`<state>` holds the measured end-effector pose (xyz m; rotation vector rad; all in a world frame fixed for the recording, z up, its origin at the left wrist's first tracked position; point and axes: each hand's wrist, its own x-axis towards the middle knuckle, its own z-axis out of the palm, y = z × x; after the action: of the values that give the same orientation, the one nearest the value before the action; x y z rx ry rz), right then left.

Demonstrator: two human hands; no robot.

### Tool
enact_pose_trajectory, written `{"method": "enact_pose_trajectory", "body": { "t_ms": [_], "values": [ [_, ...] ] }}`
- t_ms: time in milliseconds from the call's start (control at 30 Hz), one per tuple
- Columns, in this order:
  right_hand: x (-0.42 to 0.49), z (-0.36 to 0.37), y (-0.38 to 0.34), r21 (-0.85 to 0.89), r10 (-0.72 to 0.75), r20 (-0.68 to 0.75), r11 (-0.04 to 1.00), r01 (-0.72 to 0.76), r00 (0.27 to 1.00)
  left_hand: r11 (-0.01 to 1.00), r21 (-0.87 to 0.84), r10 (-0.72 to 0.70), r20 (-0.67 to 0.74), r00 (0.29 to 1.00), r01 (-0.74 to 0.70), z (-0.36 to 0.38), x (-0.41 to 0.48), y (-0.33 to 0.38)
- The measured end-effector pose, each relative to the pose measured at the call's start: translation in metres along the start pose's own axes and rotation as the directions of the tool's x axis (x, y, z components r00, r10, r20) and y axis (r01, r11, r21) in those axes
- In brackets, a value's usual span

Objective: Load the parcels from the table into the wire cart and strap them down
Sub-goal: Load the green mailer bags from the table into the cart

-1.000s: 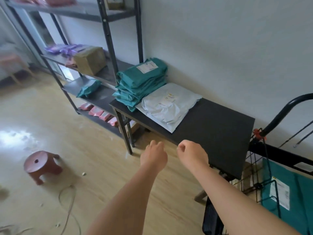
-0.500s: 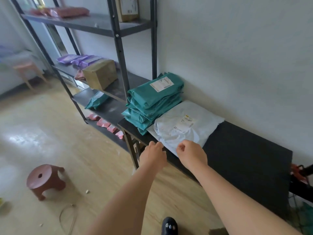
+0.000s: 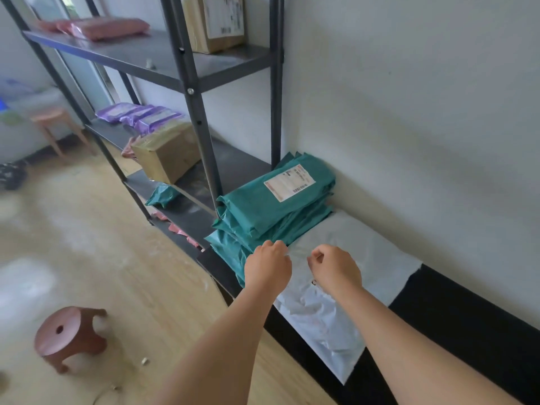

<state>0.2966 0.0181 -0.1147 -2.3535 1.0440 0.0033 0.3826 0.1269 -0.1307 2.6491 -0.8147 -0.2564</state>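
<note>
Reaches both bare arms out over the black table (image 3: 467, 331). Holds the left hand (image 3: 267, 266) above the near corner of the green parcel stack (image 3: 274, 206), fingers curled downward, tips hidden behind the back of the hand; cannot tell whether they touch or pinch anything. Holds the right hand (image 3: 336, 268) over the white parcel (image 3: 350, 249), curled into a loose fist with nothing visible inside.

Finds the green parcel stack at the table's left end against the wall, label up on the top parcel, print too small to read. Finds the white parcel lying flat just beside it, edges touching; cannot tell which overlaps. Loses part of the white parcel behind the right forearm, and the table's right end past the frame edge.

Shows a metal shelf rack (image 3: 193, 92) left of the table, top cut off, and a brown stool (image 3: 70, 334) on the floor.
</note>
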Motion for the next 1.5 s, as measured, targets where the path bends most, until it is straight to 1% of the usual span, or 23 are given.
{"method": "enact_pose_trajectory", "body": {
  "t_ms": [133, 300, 400, 533, 733, 833, 900, 967, 1033, 1133, 1233, 1367, 1500],
  "values": [
    [0.027, -0.006, -0.015, 0.047, -0.002, -0.011, 0.999, 0.002, 1.0, 1.0, -0.002, 0.018, -0.086, 0.996, -0.018, -0.012, 0.032, -0.003],
    [0.058, -0.007, -0.037, 0.125, 0.03, -0.022, 0.992, -0.027, 0.999, 0.997, 0.05, 0.07, -0.176, 0.982, -0.062, -0.023, 0.074, -0.011],
    [0.078, -0.001, -0.05, 0.183, 0.085, -0.044, 0.98, -0.075, 0.995, 0.994, 0.051, 0.103, -0.192, 0.976, -0.095, -0.03, 0.102, -0.019],
    [0.106, 0.01, -0.071, 0.298, 0.189, -0.019, 0.938, -0.175, 0.982, 0.99, 0.032, 0.142, -0.16, 0.977, -0.139, -0.041, 0.139, -0.032],
    [0.143, 0.022, -0.091, 0.509, 0.384, -0.026, 0.8, -0.318, 0.923, 0.986, -0.016, 0.16, -0.127, 0.979, -0.164, -0.05, 0.189, -0.048],
    [0.154, 0.024, -0.088, 0.582, 0.458, -0.042, 0.733, -0.351, 0.888, 0.989, -0.047, 0.136, -0.036, 0.99, -0.137, -0.048, 0.207, -0.05],
    [0.16, 0.026, -0.086, 0.666, 0.513, -0.024, 0.649, -0.368, 0.858, 0.993, -0.053, 0.108, 0.051, 0.993, -0.105, -0.046, 0.216, -0.049],
    [0.164, 0.029, -0.084, 0.746, 0.547, 0.025, 0.547, -0.38, 0.837, 0.996, -0.053, 0.078, 0.12, 0.99, -0.073, -0.044, 0.222, -0.046],
    [0.167, 0.032, -0.083, 0.798, 0.561, 0.053, 0.473, -0.373, 0.826, 0.997, -0.049, 0.067, 0.165, 0.984, -0.059, -0.04, 0.227, -0.044],
    [0.17, 0.035, -0.084, 0.842, 0.563, 0.064, 0.413, -0.347, 0.824, 0.996, -0.065, 0.065, 0.192, 0.979, -0.053, -0.037, 0.232, -0.041],
    [0.17, 0.034, -0.088, 0.859, 0.546, 0.091, 0.38, -0.343, 0.833, 0.994, -0.08, 0.092, 0.169, 0.981, -0.079, -0.036, 0.234, -0.039],
    [0.17, 0.031, -0.091, 0.882, 0.538, 0.118, 0.33, -0.337, 0.835, 0.985, -0.144, 0.119, 0.144, 0.982, -0.098, -0.037, 0.236, -0.035],
    [0.168, 0.026, -0.089, 0.89, 0.525, 0.121, 0.319, -0.327, 0.843, 0.963, -0.263, 0.093, 0.161, 0.983, -0.048, -0.04, 0.238, -0.03]
  ]
}}
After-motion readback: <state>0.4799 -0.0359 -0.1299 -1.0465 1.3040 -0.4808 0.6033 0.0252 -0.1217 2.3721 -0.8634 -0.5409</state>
